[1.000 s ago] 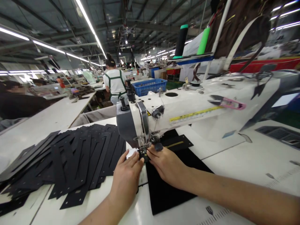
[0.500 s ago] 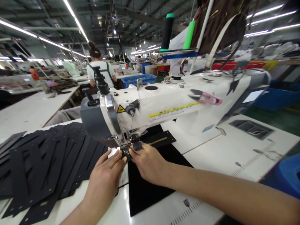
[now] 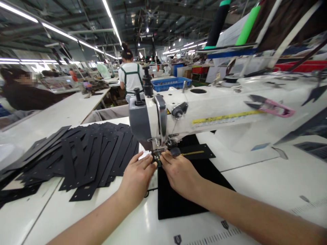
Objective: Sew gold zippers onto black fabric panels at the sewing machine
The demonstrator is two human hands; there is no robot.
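A white sewing machine [image 3: 222, 105] stands before me, its grey head [image 3: 140, 117] above the work. Beneath the presser foot area lies a black fabric panel [image 3: 176, 206], flat on the machine bed. A black strip with a yellow line [image 3: 204, 151] lies to its right. My left hand [image 3: 138, 177] rests left of the needle, fingers stretched out beside a small white piece [image 3: 145, 155]. My right hand [image 3: 180, 172] presses on the panel just right of the needle, its fingers bunched together on the black material. The needle point itself is hidden.
Many black strips with holes [image 3: 94, 156] lie in an overlapping pile at left. Pink-handled snips [image 3: 276, 106] lie on the machine arm. Thread cones [image 3: 218, 23] stand above. Behind are a blue crate [image 3: 171, 83] and a person in a white shirt [image 3: 130, 76]; another person sits far left.
The view has swung left, so the machine and hands appear further right, and a person has come into view at far left. Both hands remain close to the needle.
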